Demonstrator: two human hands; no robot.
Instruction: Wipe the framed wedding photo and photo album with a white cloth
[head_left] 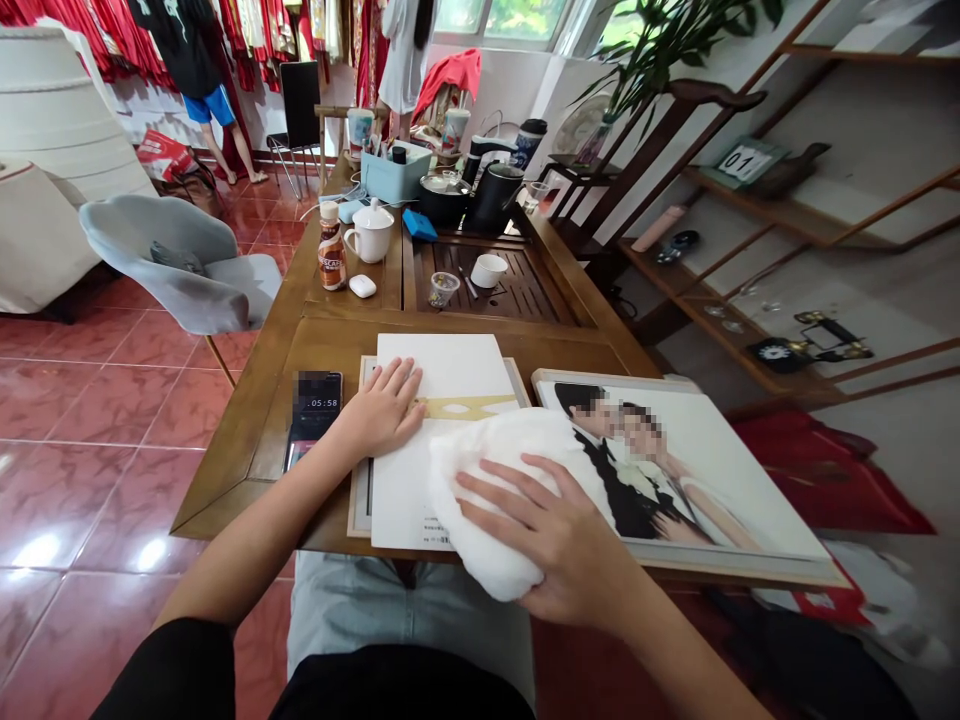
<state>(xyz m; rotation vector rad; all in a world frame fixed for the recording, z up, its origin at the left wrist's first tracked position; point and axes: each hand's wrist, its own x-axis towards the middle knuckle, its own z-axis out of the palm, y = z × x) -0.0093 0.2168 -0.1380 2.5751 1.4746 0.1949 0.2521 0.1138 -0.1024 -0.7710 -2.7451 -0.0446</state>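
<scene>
My left hand [386,408] lies flat with fingers spread on a white panel [442,360], beside a pale gold band [480,407] crossing it. The panel rests over a light wood frame [362,500] at the table's near edge. A thick, soft white cloth [510,470] is bunched under my right hand [562,530], whose fingers curve over its top; the thumb is out of sight. The cloth covers the panel's right side and the left part of a framed photo [720,460] of two people. Small print shows near the panel's lower edge.
A phone [315,410] lies left of the panel on the wooden table [255,400]. Farther back stand a bottle [331,245], a lidded white mug [371,232], a small white case [362,287], a plastic cup [443,290] and a white bowl [489,270]. Two people stand in the background.
</scene>
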